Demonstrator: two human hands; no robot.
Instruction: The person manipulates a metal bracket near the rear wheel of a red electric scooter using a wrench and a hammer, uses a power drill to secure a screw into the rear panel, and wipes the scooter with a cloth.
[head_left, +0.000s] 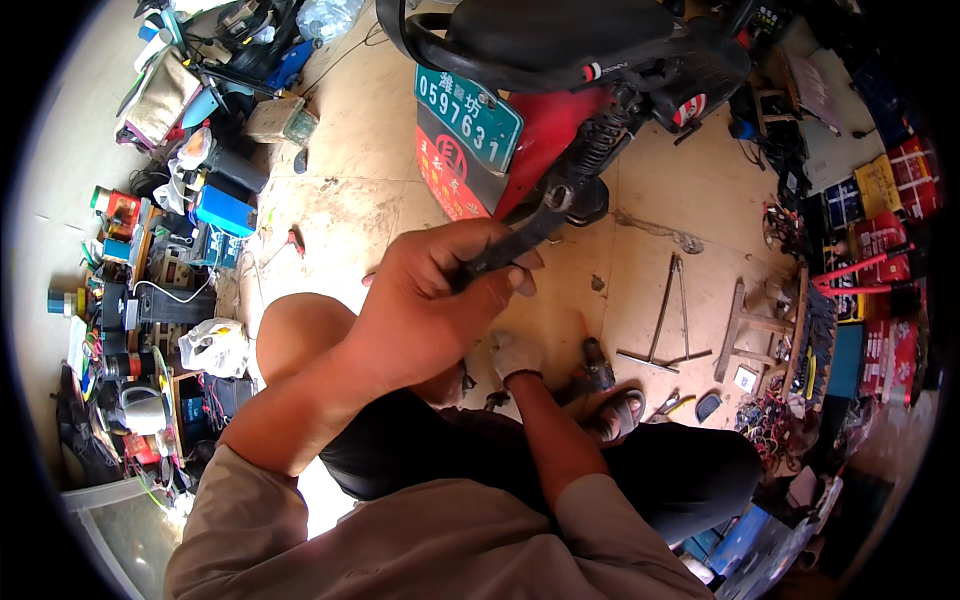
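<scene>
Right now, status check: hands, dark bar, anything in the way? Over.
Left hand: grip closed on dark bar, far end at shock. Right hand: lower, hold unclear. Metal rods on floor, rightward, clear of both hands.

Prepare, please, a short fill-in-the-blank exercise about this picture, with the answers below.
1. The raised hand gripping the dark bar is the person's ____ one.
2. Behind the number plate, the body panel is coloured ____.
3. The T-shaped metal tools lie on the f____.

Answers: left; red; floor.
</scene>
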